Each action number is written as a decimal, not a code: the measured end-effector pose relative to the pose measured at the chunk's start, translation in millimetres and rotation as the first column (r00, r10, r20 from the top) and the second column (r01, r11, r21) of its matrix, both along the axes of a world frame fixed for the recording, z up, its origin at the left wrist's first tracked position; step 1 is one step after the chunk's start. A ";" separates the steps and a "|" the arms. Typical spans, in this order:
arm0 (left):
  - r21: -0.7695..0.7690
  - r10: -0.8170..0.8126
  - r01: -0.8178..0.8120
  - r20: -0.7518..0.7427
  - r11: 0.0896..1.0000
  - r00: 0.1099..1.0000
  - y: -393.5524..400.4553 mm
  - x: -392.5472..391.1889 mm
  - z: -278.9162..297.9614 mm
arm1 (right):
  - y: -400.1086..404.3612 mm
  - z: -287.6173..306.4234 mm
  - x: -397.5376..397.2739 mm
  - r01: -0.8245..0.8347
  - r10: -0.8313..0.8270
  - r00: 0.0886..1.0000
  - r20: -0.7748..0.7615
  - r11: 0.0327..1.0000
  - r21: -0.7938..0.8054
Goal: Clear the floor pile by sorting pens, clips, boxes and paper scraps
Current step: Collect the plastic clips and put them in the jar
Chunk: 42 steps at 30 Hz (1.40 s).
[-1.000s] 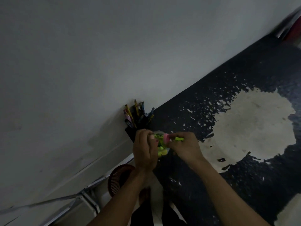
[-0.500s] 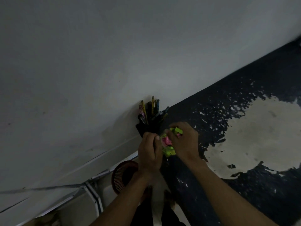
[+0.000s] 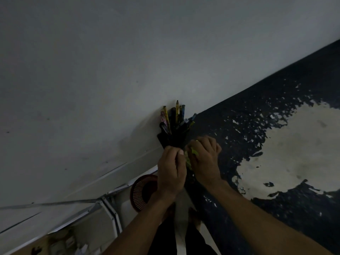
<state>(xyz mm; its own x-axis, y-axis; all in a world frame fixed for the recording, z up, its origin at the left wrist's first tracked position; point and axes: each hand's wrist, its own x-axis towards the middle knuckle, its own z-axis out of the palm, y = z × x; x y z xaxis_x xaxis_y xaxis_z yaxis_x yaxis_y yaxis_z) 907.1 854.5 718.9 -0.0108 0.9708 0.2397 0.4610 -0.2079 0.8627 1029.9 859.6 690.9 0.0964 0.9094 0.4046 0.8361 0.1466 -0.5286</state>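
Two hands (image 3: pixel 187 162) around green clips (image 3: pixel 191 156)

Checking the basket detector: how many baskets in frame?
1. A round red slatted basket sits low and left of center, beside the left hand, which partly covers it. Others may be hidden; the frame is dark.

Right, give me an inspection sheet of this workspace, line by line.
Surface: dark tabletop with big worn pale patches.
Job's things: black pen holder full of pens and pencils against the grey wall; small bright green pieces, partly hidden.
Clutter: red slatted round basket low down.
Hands: left hand and right hand both curled round the green pieces.
Cables: nothing seen.
Surroundings: dim light; white metal frame below.
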 end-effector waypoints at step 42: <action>-0.400 -0.359 0.152 -0.515 0.904 0.778 4.7 27.6 9.0 | -22.4 19.3 36.8 -0.072 0.032 0.993 -0.118 0.930 -0.360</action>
